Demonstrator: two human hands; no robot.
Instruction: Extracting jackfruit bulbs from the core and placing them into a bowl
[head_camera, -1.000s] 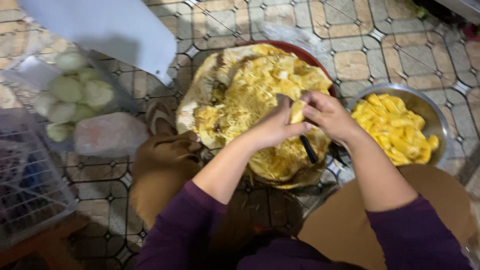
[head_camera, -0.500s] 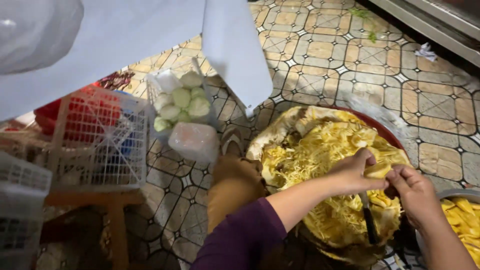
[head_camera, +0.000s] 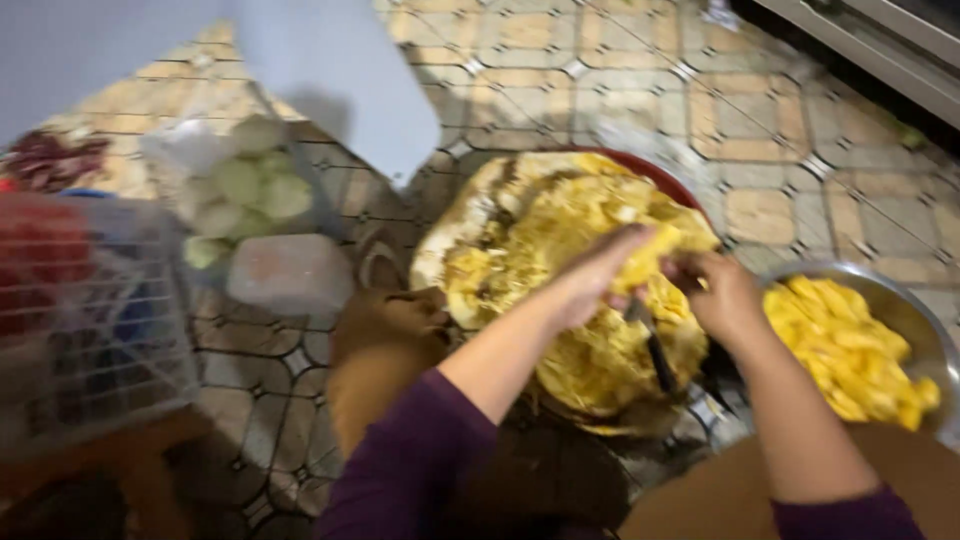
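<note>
Hands work over the large cut-open yellow jackfruit (head_camera: 580, 290): left hand (head_camera: 600, 275) closed on a yellow fruit pod (head_camera: 645, 258); right hand (head_camera: 720, 295) gripping a dark-handled knife (head_camera: 655, 350).

Clear plastic bag (head_camera: 240, 185) of pale green rounds (floor, upper left); blurred

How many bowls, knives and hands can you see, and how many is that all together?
Metal bowl with yellow fruit pieces: 1
Knife with a dark handle: 1
Hands: 2, the left hand and the right hand, both over the big cut-open yellow fruit
Total: 4
</note>
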